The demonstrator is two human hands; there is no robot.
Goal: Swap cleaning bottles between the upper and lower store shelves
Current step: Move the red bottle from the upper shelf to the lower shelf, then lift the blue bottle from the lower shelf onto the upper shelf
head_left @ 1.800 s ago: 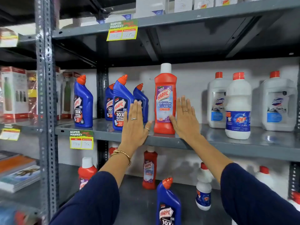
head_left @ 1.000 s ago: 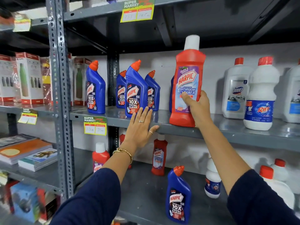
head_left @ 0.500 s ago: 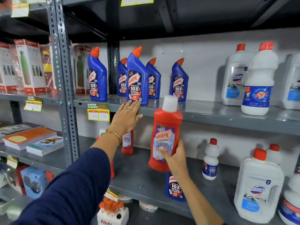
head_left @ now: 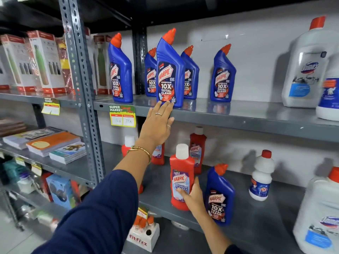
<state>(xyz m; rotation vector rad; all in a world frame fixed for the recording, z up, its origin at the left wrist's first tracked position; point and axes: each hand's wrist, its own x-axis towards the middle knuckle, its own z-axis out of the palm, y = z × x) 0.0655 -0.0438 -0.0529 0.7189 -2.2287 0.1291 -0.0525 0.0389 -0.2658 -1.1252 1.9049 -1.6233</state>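
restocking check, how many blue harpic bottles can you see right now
6. Five stand on the upper shelf: one far left, three clustered above the left hand, one further right. One stands on the lower shelf. Others may be hidden.

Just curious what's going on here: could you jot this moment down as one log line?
right hand: holding red bottle upright on lower shelf | left hand: open, at upper shelf edge | blue bottle: beside red
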